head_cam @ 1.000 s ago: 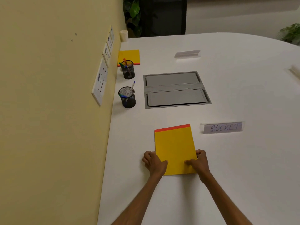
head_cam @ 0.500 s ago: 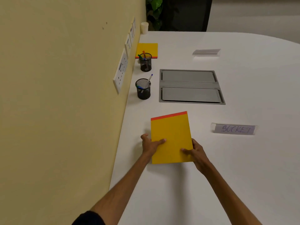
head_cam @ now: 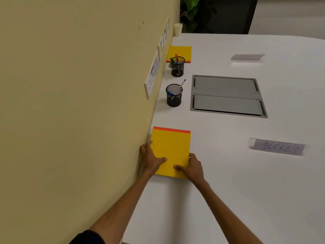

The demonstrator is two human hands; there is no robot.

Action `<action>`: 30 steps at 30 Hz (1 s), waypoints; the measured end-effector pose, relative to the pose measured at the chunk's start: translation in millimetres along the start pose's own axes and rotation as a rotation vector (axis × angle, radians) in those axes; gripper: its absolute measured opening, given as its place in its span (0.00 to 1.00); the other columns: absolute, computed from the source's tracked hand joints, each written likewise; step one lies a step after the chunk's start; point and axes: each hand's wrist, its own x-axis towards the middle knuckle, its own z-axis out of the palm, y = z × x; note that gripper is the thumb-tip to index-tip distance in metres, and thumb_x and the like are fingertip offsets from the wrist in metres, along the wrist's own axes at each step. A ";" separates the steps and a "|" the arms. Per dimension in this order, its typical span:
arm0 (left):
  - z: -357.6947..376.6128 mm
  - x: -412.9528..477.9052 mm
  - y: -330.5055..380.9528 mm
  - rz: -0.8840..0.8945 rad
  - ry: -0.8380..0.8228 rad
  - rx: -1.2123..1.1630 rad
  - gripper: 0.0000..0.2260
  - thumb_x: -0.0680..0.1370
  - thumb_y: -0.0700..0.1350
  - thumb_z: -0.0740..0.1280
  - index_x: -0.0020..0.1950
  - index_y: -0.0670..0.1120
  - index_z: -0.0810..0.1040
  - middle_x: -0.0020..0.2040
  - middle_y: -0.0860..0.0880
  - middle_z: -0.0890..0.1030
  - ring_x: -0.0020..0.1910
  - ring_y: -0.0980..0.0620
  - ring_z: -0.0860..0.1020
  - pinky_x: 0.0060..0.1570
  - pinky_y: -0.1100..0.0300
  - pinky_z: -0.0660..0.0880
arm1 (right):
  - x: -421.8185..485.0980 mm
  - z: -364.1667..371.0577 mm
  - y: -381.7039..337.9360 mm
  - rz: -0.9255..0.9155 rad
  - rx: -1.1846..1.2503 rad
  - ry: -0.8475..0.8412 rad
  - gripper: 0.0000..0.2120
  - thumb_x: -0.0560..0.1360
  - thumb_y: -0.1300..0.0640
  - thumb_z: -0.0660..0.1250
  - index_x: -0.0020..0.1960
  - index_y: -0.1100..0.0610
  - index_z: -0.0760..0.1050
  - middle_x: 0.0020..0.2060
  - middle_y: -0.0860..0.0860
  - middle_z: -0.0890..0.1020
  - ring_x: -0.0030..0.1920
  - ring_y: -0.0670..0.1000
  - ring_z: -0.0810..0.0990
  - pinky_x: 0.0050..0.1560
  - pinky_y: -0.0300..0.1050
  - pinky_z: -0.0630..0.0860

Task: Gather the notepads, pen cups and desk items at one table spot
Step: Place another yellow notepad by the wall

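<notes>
Near notepad (head_cam: 171,150) at the wall side of the worktop (head_cam: 228,191). The left hand (head_cam: 151,159) grips its wall-side edge, thumb on the cover; the right hand (head_cam: 192,167) pinches the near right corner. To gather it well, slide it forward and level (both hands pressing evenly) toward the nearer pen cup (head_cam: 174,95), stopping short of contact. The pad is yellow and rectangular, with a red-orange strip along its far edge.

Hidden and blurred
Our left hand (head_cam: 151,160) and right hand (head_cam: 192,167) covered the near corners of the notepad (head_cam: 171,148); we couldn't read the far label (head_cam: 247,58).
</notes>
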 end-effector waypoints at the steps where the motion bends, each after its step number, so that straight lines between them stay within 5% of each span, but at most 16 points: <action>1: -0.3 -0.6 -3.9 0.036 0.003 0.039 0.44 0.63 0.41 0.82 0.74 0.44 0.62 0.67 0.44 0.62 0.65 0.46 0.66 0.57 0.63 0.66 | 0.2 5.3 0.0 0.008 -0.011 0.001 0.41 0.65 0.43 0.78 0.70 0.58 0.64 0.64 0.57 0.76 0.61 0.59 0.77 0.56 0.54 0.76; 9: 5.1 -11.1 -20.4 0.137 -0.010 0.316 0.42 0.63 0.45 0.81 0.72 0.43 0.63 0.70 0.42 0.59 0.68 0.44 0.63 0.62 0.57 0.68 | -4.8 25.2 4.2 -0.032 -0.142 0.101 0.39 0.68 0.44 0.75 0.70 0.59 0.63 0.63 0.57 0.72 0.62 0.58 0.73 0.55 0.50 0.74; 17: 15.5 -5.3 -31.7 0.238 -0.181 0.456 0.28 0.73 0.42 0.72 0.71 0.45 0.68 0.78 0.41 0.52 0.78 0.40 0.45 0.75 0.49 0.52 | -7.3 36.0 3.0 -0.013 -0.159 0.187 0.39 0.68 0.46 0.76 0.71 0.58 0.63 0.63 0.57 0.68 0.64 0.57 0.69 0.53 0.50 0.74; 20: 18.6 -0.3 -29.4 0.362 -0.215 0.560 0.31 0.74 0.43 0.69 0.76 0.46 0.63 0.79 0.43 0.49 0.79 0.44 0.42 0.77 0.46 0.43 | -6.8 40.8 2.0 -0.023 -0.139 0.194 0.39 0.69 0.47 0.75 0.72 0.59 0.61 0.65 0.58 0.68 0.65 0.58 0.68 0.55 0.50 0.73; 24: 21.0 5.8 -29.6 0.321 -0.268 0.531 0.31 0.80 0.47 0.63 0.79 0.51 0.52 0.80 0.46 0.46 0.79 0.48 0.42 0.75 0.48 0.43 | -3.3 45.6 -0.7 -0.047 -0.131 0.170 0.38 0.70 0.48 0.75 0.72 0.60 0.62 0.64 0.59 0.68 0.64 0.59 0.69 0.57 0.49 0.72; 30: 15.4 19.2 -59.3 0.400 -0.241 0.680 0.29 0.81 0.60 0.47 0.80 0.49 0.48 0.80 0.46 0.46 0.79 0.48 0.43 0.77 0.47 0.44 | 6.7 47.2 4.3 -0.069 -0.122 0.156 0.39 0.66 0.46 0.78 0.68 0.60 0.65 0.61 0.57 0.71 0.62 0.57 0.71 0.56 0.49 0.71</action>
